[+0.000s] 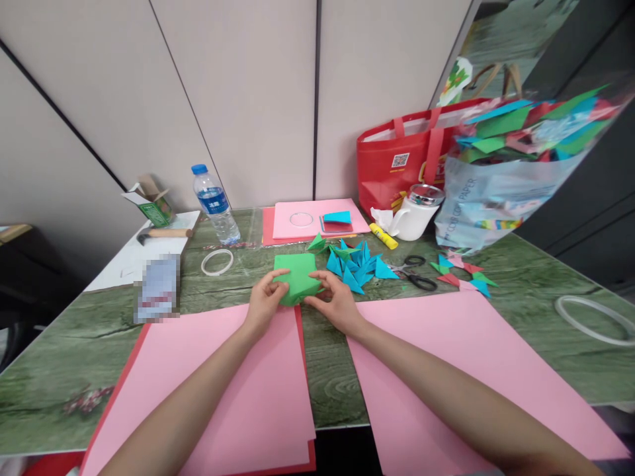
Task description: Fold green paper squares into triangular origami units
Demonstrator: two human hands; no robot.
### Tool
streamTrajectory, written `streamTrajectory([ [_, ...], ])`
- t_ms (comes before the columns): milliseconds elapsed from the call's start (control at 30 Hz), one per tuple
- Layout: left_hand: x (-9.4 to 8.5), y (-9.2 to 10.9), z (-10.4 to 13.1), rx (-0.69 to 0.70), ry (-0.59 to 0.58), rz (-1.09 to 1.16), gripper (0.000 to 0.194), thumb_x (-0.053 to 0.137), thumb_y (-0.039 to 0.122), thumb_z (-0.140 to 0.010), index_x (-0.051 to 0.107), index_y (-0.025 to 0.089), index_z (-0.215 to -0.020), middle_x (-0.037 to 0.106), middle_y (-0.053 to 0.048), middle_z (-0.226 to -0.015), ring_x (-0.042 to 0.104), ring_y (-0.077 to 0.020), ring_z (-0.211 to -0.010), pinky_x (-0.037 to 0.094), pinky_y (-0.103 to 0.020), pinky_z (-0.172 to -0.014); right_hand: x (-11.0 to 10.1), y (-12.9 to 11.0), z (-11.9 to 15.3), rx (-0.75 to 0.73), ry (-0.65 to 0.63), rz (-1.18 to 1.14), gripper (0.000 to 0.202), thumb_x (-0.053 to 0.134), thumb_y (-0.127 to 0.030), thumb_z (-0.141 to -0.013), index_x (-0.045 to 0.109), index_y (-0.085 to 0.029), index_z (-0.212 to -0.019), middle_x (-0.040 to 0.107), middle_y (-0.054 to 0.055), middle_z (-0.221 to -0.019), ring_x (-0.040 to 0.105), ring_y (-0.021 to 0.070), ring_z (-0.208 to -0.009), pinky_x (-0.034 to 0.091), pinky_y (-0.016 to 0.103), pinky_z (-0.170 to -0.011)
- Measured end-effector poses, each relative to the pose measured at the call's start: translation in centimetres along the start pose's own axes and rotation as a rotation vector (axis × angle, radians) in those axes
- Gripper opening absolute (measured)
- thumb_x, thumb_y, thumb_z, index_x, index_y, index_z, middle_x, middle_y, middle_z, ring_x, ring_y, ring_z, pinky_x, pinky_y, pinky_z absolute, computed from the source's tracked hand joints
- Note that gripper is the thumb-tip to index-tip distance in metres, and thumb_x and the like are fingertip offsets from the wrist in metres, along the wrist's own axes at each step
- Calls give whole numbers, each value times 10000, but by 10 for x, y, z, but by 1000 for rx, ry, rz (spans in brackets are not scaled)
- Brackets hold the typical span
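Paper in bright green, roughly square (pixel 295 272), is held just above the table or against it, near the centre of the frame; which of the two cannot be told. Its left edge is pinched between the thumb and curled fingers of the left hand (pixel 266 301), and its lower right corner is gripped by the thumb and fingertips of the right hand (pixel 340 303). Both hands are thus closed on the sheet, with neither free. The step in hand is judged to be the handling or squaring-up of this one sheet. For the next move, a light, even pinch and well-matched edges seem to be called for, so that the thin paper is not creased askew.

Just right of the sheet, pointed blue folded-paper pieces (pixel 364 268) are piled, with black-handled scissors (pixel 415 272) beside them. A ring of multicoloured folded paper (pixel 464 272) is laid farther right. Large pink paper sheets are spread under the left forearm (pixel 268 390) and the right one (pixel 446 337). A yellow glue stick (pixel 383 236) is seen near the white lidded mug (pixel 419 215), and the green marbled table (pixel 335 390) is partly covered.
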State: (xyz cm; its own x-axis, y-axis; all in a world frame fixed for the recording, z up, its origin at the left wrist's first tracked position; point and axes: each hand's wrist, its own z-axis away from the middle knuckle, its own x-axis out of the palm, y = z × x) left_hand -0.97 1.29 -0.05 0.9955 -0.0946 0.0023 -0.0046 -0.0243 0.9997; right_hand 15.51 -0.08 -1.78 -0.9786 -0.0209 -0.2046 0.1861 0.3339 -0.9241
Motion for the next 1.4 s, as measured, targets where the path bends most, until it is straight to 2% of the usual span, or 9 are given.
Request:
streamTrajectory([
  [133, 1, 3, 2, -15, -27, -58, 266, 605, 341, -678, 652, 148, -856, 620, -11, -663, 523, -109, -569, 403, -197, -523, -1, -4, 1, -93, -61, 9, 340, 603, -238, -690, 552, -227, -1026, 603, 42, -946, 562, 162, -768, 496, 293, -645],
  [233, 2, 7, 4, 4, -65, -150, 318, 622, 358, -659, 659, 167, -911, 647, -45, -810, 569, -158, -694, 451, -246, -602, -1, -3, 1, -98, -42, 25, 217, 589, -250, -706, 607, -218, -920, 621, 45, -922, 571, 179, -800, 495, 308, -660],
  [333, 4, 10, 5, 126, -72, -284, 412, 727, 285, -531, 661, 199, -928, 620, -62, -966, 550, -216, -921, 442, -312, -775, -1, -1, 0, -27, 33, -16, 292, 605, -261, -691, 578, -207, -977, 613, 46, -927, 580, 164, -747, 501, 311, -667],
  [433, 5, 10, 5, 224, -45, -344, 351, 739, 235, -505, 683, 201, -850, 585, -76, -1064, 502, -236, -1035, 403, -339, -858, -1, -2, -2, 9, 41, -48, 336, 628, -258, -673, 557, -205, -997, 593, 44, -915, 575, 154, -732, 506, 313, -675],
  [600, 7, 7, 8, 63, -8, -286, 247, 688, 300, -583, 681, 174, -795, 664, -28, -707, 594, -171, -619, 465, -263, -564, -3, -4, -3, -28, 73, -48, 203, 652, -276, -647, 583, -204, -823, 524, 68, -1004, 519, 200, -929, 501, 315, -684],
  [767, 8, 7, 7, 43, 28, -249, 215, 717, 311, -539, 674, 161, -687, 679, -19, -688, 618, -185, -619, 472, -252, -555, -2, 1, -5, 102, -6, -140, 252, 639, -343, -658, 534, -188, -826, 518, -21, -618, 527, 133, -595, 465, 265, -555],
  [933, 7, 7, 8, -128, -165, -78, 260, 667, 371, -623, 646, 128, -714, 669, -45, -580, 637, -199, -544, 506, -286, -529, -2, 4, -8, 150, -30, -243, 269, 645, -398, -638, 539, -190, -771, 510, -25, -609, 507, 128, -560, 459, 265, -531],
  [1267, 7, 8, 13, -225, -483, -91, 381, 514, 437, -757, 677, 94, -765, 667, -106, -551, 622, -165, -482, 496, -259, -502, -3, 4, -10, 81, -32, -194, 242, 571, -418, -709, 532, -180, -725, 537, -11, -676, 504, 121, -624, 426, 249, -590],
  [1400, 7, 9, 15, -318, -559, 36, 394, 520, 445, -753, 665, 80, -790, 689, -155, -701, 655, -203, -597, 518, -304, -587, -4, 4, -9, 85, -58, -248, 216, 588, -385, -701, 541, -179, -743, 552, -6, -699, 516, 125, -639, 429, 257, -611],
])
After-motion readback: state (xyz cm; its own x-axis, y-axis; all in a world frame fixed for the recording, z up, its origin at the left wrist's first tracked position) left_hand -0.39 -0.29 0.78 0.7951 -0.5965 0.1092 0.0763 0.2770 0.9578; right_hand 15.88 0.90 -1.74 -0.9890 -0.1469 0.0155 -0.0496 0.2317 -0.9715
